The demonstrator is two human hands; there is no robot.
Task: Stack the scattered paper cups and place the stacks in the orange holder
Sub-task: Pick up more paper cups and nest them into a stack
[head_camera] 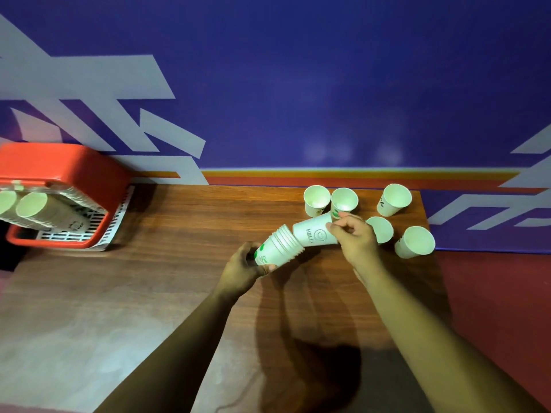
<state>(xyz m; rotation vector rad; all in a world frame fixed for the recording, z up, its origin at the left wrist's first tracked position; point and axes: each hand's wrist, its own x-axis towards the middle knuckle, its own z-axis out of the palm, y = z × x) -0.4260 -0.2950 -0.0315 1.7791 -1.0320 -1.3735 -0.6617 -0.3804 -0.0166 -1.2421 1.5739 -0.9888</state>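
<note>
your left hand (246, 265) grips stack (281, 248) base; right hand (356, 238) pinches cup (313, 234), its base pointing left into stack mouth.

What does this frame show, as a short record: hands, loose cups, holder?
left hand: grips tilted stack of nested cups
right hand: holds single cup, base at the stack's mouth
loose cups: five, upright on table
orange holder: at left, cup stacks lying inside
</note>
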